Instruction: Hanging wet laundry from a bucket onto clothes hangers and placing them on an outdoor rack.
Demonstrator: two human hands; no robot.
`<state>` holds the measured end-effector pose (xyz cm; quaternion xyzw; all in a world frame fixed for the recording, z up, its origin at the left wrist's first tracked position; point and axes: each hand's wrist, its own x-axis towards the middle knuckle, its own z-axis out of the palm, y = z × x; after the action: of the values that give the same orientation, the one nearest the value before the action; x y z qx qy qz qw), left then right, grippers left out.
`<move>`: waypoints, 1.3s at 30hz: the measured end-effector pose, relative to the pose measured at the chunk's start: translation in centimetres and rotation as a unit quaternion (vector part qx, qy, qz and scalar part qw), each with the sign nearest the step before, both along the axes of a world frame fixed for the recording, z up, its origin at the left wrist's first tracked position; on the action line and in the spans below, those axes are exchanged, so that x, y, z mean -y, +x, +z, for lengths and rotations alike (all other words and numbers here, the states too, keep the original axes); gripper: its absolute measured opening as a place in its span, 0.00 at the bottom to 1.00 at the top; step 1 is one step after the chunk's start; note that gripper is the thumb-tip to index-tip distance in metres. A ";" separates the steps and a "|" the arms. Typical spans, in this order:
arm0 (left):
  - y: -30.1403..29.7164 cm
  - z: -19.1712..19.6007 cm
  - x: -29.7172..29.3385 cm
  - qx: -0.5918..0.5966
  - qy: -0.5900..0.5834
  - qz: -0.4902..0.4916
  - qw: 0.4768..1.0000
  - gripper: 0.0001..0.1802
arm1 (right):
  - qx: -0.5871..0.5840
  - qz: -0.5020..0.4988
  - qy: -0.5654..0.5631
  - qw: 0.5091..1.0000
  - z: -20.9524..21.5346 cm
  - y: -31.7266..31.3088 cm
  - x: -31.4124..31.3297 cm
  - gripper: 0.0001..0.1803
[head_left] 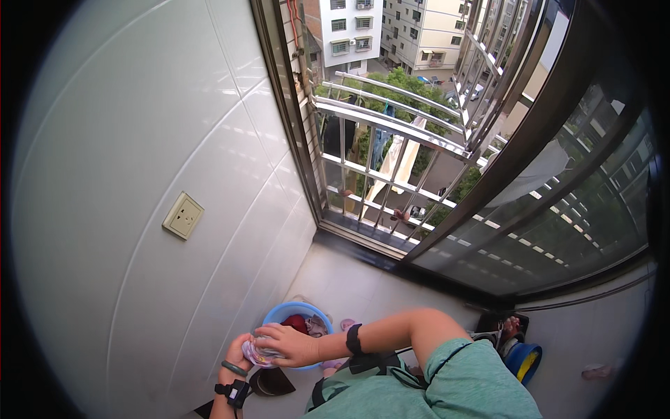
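Observation:
My left hand (pixel 238 353) and my right hand (pixel 293 345) are close together at the lower middle. Between them is a bunched piece of pale pink and white cloth (pixel 259 356), gripped from both sides; its exact kind cannot be made out. Just beyond the hands stands a light blue basin (pixel 286 307) on the floor. Inside it lie a dark red cloth (pixel 295 322) and a greyish-pink cloth (pixel 317 325). My right forearm crosses in front of the basin and hides its near side.
A white tiled wall with a socket (pixel 183 216) rises at the left. Ahead, a window opens onto a metal railing (pixel 391 129) with laundry (pixel 399 167) hanging outside. A blue bucket (pixel 528 364) is at the right. Below my hands is a dark brown object (pixel 273 383).

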<state>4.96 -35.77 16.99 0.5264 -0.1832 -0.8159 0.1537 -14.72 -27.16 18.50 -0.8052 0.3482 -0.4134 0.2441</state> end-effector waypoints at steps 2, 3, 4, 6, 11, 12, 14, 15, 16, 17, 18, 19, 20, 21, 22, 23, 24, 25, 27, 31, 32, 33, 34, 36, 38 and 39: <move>0.8 -0.2 -0.9 -0.094 -0.032 0.038 0.994 0.10 | 0.118 -0.109 0.248 0.955 -1.0 -0.3 -1.1 0.28; 0.5 0.4 -1.4 -0.108 -0.026 0.043 0.993 0.08 | 0.162 -0.127 0.343 0.916 -2.5 -0.3 -1.4 0.29; 0.1 0.7 -2.0 -0.109 -0.025 0.037 0.993 0.08 | 0.162 -0.133 0.342 0.916 -4.0 -0.3 -1.6 0.29; -1.0 1.4 -3.6 -0.113 -0.152 -0.017 0.982 0.12 | 0.328 -0.102 0.532 0.774 -6.7 -0.2 -2.2 0.25; -2.0 0.9 -5.7 -0.105 -0.210 -0.058 0.970 0.27 | 0.557 -0.149 0.495 0.650 -4.1 -2.0 -4.0 0.15; -1.9 0.8 -5.7 -0.099 -0.193 -0.059 0.974 0.27 | 0.546 -0.236 0.507 0.624 -3.2 -2.7 -4.0 0.14; -1.3 0.8 -5.6 -0.180 -0.092 -0.099 0.974 0.30 | 0.685 -0.151 0.439 0.561 -0.2 -4.0 -5.1 0.14; -1.9 2.0 -6.1 -0.175 -0.085 -0.131 0.972 0.30 | 0.710 -0.158 0.426 0.538 -0.4 -4.6 -5.8 0.13; -2.5 3.3 -7.0 -0.173 -0.078 -0.165 0.968 0.29 | 0.733 -0.168 0.410 0.516 -0.7 -5.0 -6.7 0.13; -2.7 4.3 -7.9 -0.128 -0.110 -0.212 0.963 0.30 | 0.732 -0.168 0.412 0.515 -0.6 -5.1 -7.7 0.13; -2.3 4.1 -8.3 -0.129 -0.112 -0.213 0.962 0.30 | 0.749 -0.159 0.395 0.509 -0.1 -5.0 -8.6 0.14; -2.1 3.6 -8.7 -0.111 -0.126 -0.273 0.947 0.31 | 0.764 -0.150 0.376 0.503 0.2 -4.8 -9.4 0.14; -2.1 3.1 -9.1 -0.094 -0.141 -0.332 0.928 0.32 | 0.763 -0.152 0.372 0.507 0.3 -4.5 -10.2 0.14; -2.1 2.3 -9.2 -0.069 -0.182 -0.381 0.904 0.35 | 0.775 -0.157 0.362 0.493 0.0 -4.0 -11.0 0.14; -2.0 1.1 -9.6 -0.072 -0.186 -0.382 0.902 0.35 | 0.786 -0.160 0.354 0.480 0.2 -3.3 -11.9 0.14; -2.2 -0.3 -10.1 -0.018 -0.372 -0.394 0.840 0.36 | 0.785 -0.160 0.351 0.485 0.5 -2.7 -12.6 0.14; -2.4 -1.2 -10.8 0.041 -0.542 -0.388 0.744 0.36 | 0.787 -0.152 0.340 0.492 0.6 -2.1 -13.1 0.14; -4.1 1.7 -12.2 0.042 -0.603 -0.372 0.704 0.36 | 0.790 -0.152 0.322 0.498 0.6 -2.0 -14.0 0.14; -6.5 2.9 -13.7 -0.044 -0.562 -0.356 0.745 0.32 | 0.784 -0.176 0.313 0.506 1.3 -1.6 -15.3 0.15; -8.2 1.8 -13.6 -0.143 -0.450 -0.314 0.824 0.20 | 0.762 -0.184 0.294 0.546 3.1 -2.7 -17.0 0.14; -8.6 1.9 -13.7 -0.164 -0.424 -0.305 0.837 0.21 | 0.743 -0.199 0.283 0.574 3.4 -3.2 -17.5 0.14; -9.1 2.9 -13.9 -0.148 -0.440 -0.305 0.832 0.16 | 0.743 -0.201 0.275 0.576 3.5 -3.8 -18.1 0.14; -9.5 3.2 -14.1 -0.153 -0.443 -0.309 0.828 0.16 | 0.739 -0.216 0.274 0.576 3.4 -4.4 -18.7 0.13; -9.9 3.9 -14.4 -0.165 -0.383 -0.189 0.889 0.09 | 0.731 -0.244 0.272 0.576 3.4 -5.7 -20.0 0.13; -10.2 5.3 -14.0 -0.178 -0.373 -0.134 0.901 0.04 | 0.738 -0.295 0.192 0.576 4.6 -7.9 -21.8 0.15; -10.0 5.5 -13.2 -0.180 -0.373 -0.092 0.906 0.04 | 0.726 -0.323 0.151 0.588 5.1 -9.5 -22.5 0.16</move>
<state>-5.06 -22.57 22.45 0.2559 -0.4907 -0.7796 0.2932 -24.24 -4.61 23.64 -0.0239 0.3497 -0.8540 0.3844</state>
